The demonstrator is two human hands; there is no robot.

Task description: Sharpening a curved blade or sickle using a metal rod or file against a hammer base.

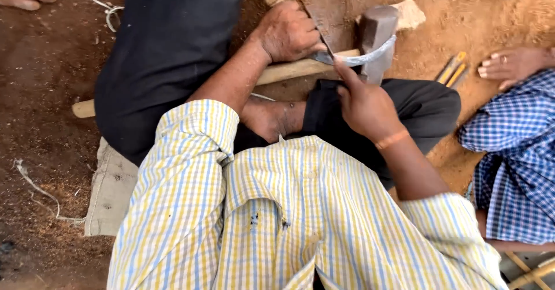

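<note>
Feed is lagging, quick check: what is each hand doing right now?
Left hand: closed around the grip end of a curved blade.
Right hand: fingers pinching the curved blade near its middle.

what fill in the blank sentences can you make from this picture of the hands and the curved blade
1. The left hand grips a tool with a ______ handle lying across the lap.
2. The right hand pinches a curved metal ______ near the grey block.
3. The person's shirt is striped yellow, white and ______.
4. The ground under them is bare reddish ______.

Missing words: wooden; blade; blue; soil
</note>
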